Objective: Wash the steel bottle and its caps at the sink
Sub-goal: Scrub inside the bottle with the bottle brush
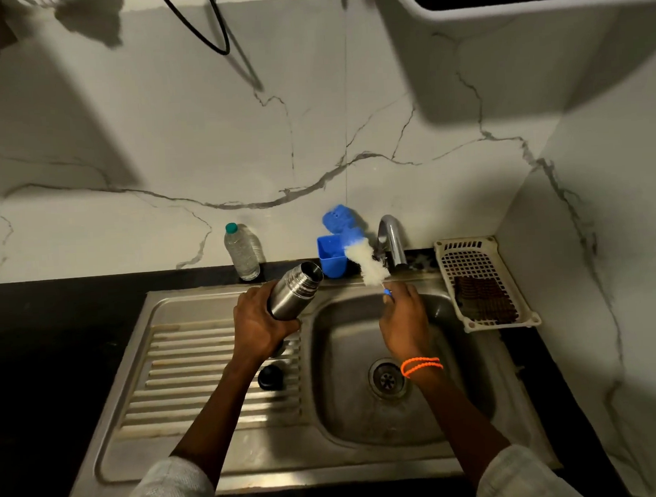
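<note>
Just beyond the left hand gripping the steel bottle, its mouth wants the right hand's clasped bottle brush entering straight.

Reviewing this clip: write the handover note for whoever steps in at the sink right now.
Left hand: grip around the steel bottle, uncapped, mouth tilted toward the tap.
Right hand: holds the bottle brush by its handle, bristles up, outside the bottle.
Black cap lies on the drainboard.
Done: bottle opened. No water seen running.
Left: scrub inside, wash the cap, rinse all.
</note>
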